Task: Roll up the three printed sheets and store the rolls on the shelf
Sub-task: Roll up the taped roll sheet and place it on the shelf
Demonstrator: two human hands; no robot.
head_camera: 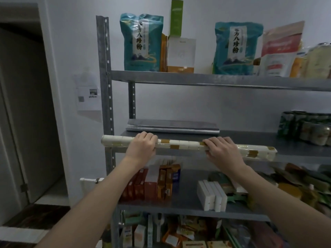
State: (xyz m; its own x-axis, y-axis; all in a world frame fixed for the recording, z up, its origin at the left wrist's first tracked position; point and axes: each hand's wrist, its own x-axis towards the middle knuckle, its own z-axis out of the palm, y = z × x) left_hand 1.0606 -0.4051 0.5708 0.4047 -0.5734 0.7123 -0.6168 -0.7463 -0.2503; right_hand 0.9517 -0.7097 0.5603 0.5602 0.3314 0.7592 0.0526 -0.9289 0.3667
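Tile-print roll (180, 144): a long roll with white and gold squares. It lies level across the centre of the frame, along the front edge of the middle shelf (250, 140). Its left end sticks out past the left post of the rack. Its right end, wrapped in clear film, reaches to the right of centre. I cannot tell if it rests on the board or is held just over it.
Left hand (141, 146): it grips the roll near the left end. The fingers are curled over the top of the roll, with the back of the hand toward the camera.
Right hand (223, 151): it grips the same roll right of the middle. The fingers are curled over the top and the thumb is underneath.
Grey roll (172, 129): it lies on the middle shelf just behind the tile-print roll, parallel to it and close to the back wall.
Middle shelf, right side: green cans (308, 127) stand in a group at the right edge of the frame, well apart from both rolls.
Top shelf: two teal bags (141, 42) stand upright, and a tall green box (176, 17) stands between them.
Lower shelf: orange and red boxes (155, 183) stand under the left hand, and white packs (212, 196) stand to the right of them.
Wall, left of the rack: a paper sheet (87, 93) hangs there.
Far left of the frame: a dark doorway (23, 104).
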